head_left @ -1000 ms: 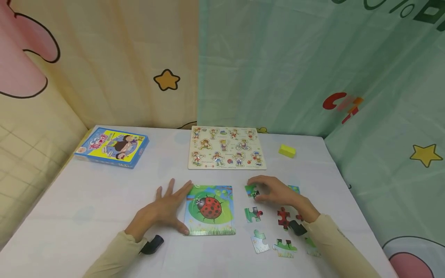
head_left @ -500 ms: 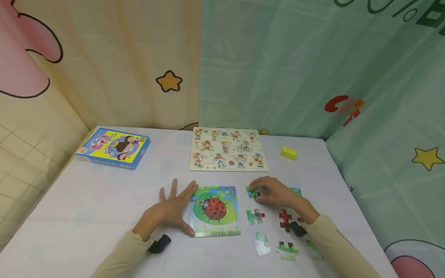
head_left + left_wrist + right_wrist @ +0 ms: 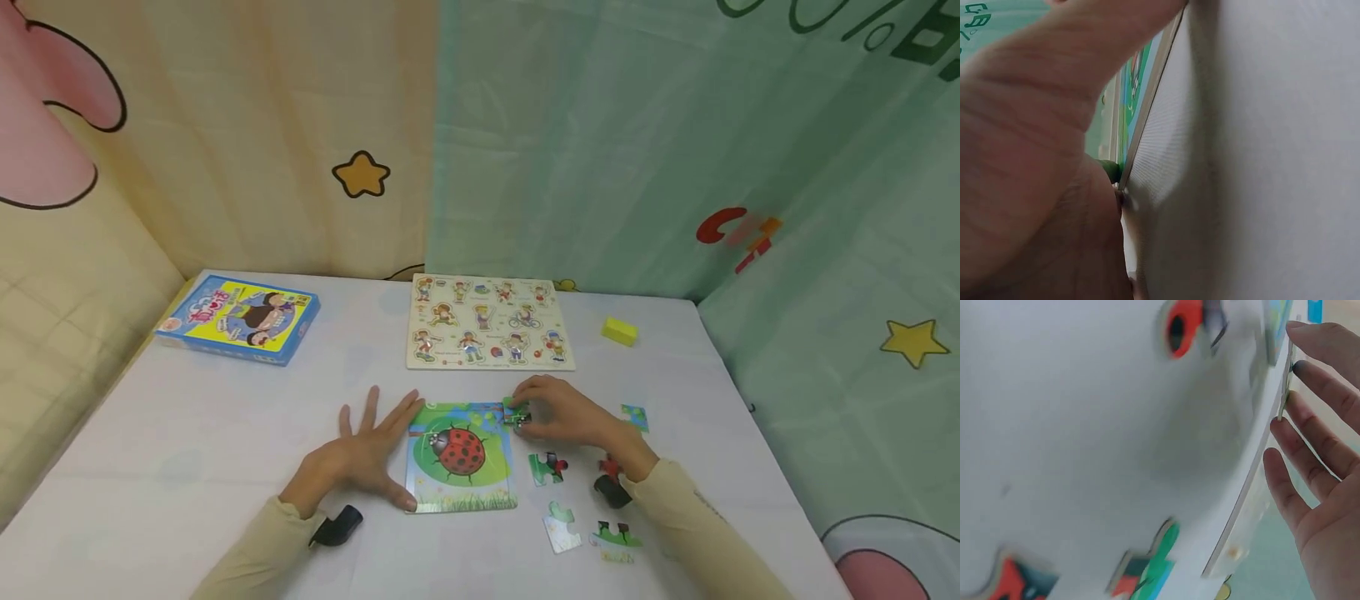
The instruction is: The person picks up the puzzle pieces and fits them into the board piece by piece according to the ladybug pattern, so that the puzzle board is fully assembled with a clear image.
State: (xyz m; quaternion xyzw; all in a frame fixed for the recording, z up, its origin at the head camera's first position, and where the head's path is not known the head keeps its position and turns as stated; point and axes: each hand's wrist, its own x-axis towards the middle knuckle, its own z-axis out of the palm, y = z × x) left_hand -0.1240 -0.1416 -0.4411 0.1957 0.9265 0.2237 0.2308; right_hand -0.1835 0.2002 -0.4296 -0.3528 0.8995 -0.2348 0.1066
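Observation:
A square ladybug picture board [image 3: 459,492] lies flat on the white table. My left hand [image 3: 352,462] is spread wide along its left side, thumb at the near corner and forefinger at the far one. The left wrist view shows the board's edge [image 3: 1150,103] beyond the hand. My right hand [image 3: 566,414] pinches a green jigsaw piece [image 3: 514,414] at the board's upper right edge; whether it touches the board is unclear. Seen from the right wrist, this piece [image 3: 1286,381] is edge-on between the fingertips. Loose pieces lie nearby, one with green and red [image 3: 547,468], one mostly white [image 3: 561,527].
Behind the ladybug board lies a cream board with children's figures [image 3: 491,325]. A blue and yellow box [image 3: 240,321] is at the far left, a yellow block [image 3: 619,331] at the far right. Other jigsaw pieces, such as a blue-green one [image 3: 634,417], lie under and around the right forearm.
My right hand has carried the green jigsaw piece left to the ladybug board's upper right edge. The left hand stays at the board's left side; the board shifted slightly right in view earlier.

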